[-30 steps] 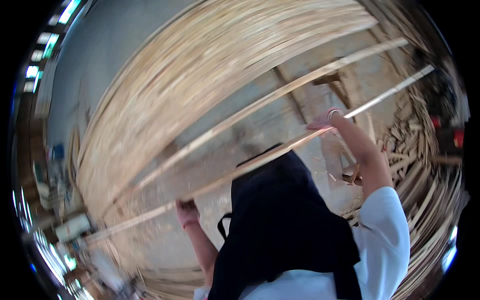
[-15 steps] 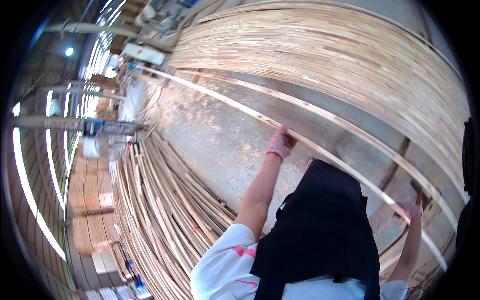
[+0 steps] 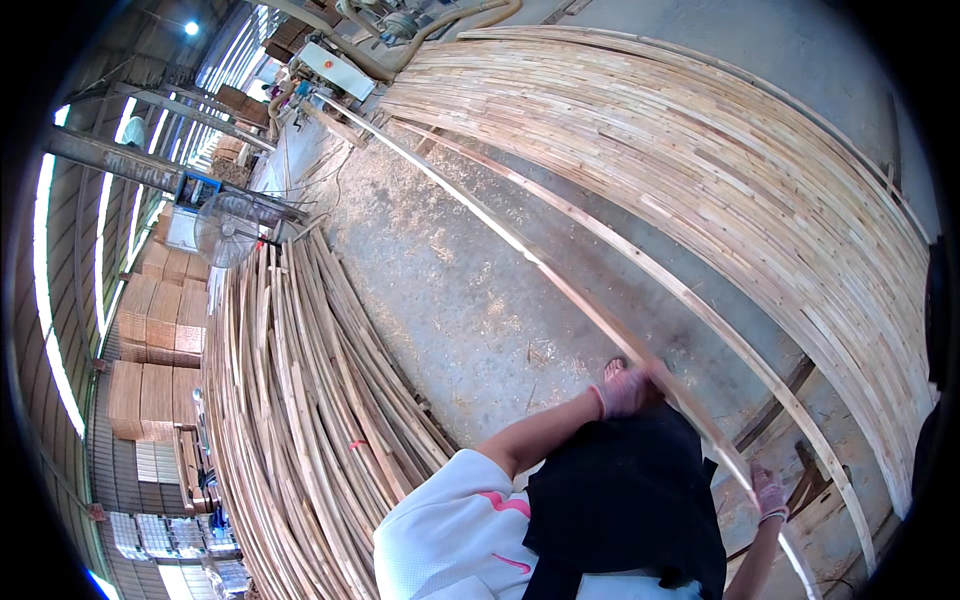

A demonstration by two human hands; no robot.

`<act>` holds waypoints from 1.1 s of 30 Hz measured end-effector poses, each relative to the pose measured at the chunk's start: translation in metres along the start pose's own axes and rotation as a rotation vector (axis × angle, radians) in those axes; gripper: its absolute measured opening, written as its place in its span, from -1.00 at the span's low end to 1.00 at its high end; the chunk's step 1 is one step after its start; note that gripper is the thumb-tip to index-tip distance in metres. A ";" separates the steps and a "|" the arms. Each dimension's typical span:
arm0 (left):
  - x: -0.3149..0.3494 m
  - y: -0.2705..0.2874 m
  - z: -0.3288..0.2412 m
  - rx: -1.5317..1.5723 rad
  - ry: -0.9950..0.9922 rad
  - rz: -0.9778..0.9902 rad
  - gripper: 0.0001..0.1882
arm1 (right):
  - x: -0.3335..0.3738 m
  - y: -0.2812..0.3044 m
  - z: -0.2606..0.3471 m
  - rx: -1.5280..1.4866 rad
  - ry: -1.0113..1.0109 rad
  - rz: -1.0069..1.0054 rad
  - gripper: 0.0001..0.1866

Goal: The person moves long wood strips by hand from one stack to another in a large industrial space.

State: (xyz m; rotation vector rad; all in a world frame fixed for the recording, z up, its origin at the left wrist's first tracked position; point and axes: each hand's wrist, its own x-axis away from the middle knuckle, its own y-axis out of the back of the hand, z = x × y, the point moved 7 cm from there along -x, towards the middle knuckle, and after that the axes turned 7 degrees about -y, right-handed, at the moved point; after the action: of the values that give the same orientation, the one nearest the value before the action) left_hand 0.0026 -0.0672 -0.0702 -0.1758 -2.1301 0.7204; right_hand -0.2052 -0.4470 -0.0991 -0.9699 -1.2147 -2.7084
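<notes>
A long, thin wooden strip [image 3: 480,213] runs from the far left, past my front, to the lower right. My left hand [image 3: 628,389], in a pale pinkish glove, is closed around the strip just ahead of my black apron [image 3: 625,490]. Farther down the same strip, my right hand [image 3: 768,491], gloved too, grips it near its lower end. Parallel to it on the right lies another long wooden strip [image 3: 655,270], apart from my hands. The left fingers are slightly blurred.
A wide layer of wooden strips [image 3: 640,130] spreads across the right. Many loose strips [image 3: 300,400] lie piled along my left. Beyond that pile stand a fan [image 3: 228,230] and stacked brown boards [image 3: 150,400]. A white machine cabinet [image 3: 335,70] stands far ahead; wood shavings litter the concrete floor [image 3: 430,270].
My left hand has come back close to the apron, nearer my right hand. The held strip has shifted, and the whole view has tilted slightly.
</notes>
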 end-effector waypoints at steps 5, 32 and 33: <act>0.033 -0.026 -0.040 0.146 0.099 0.217 -0.55 | 0.036 0.035 0.029 -0.306 -0.131 -0.124 -0.58; -0.079 0.052 -0.329 -0.376 -0.313 0.258 -0.60 | 0.019 0.055 0.366 0.042 -0.349 -0.441 -0.58; -0.069 0.042 -0.292 -0.393 -0.211 0.323 -0.60 | 0.008 0.032 0.390 0.029 -0.305 -0.417 -0.59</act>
State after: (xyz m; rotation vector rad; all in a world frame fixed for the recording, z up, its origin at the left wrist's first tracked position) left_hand 0.2656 0.0683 -0.0050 -0.6941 -2.4610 0.5077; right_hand 0.0037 -0.2023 0.1229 -1.2924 -1.6730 -2.9055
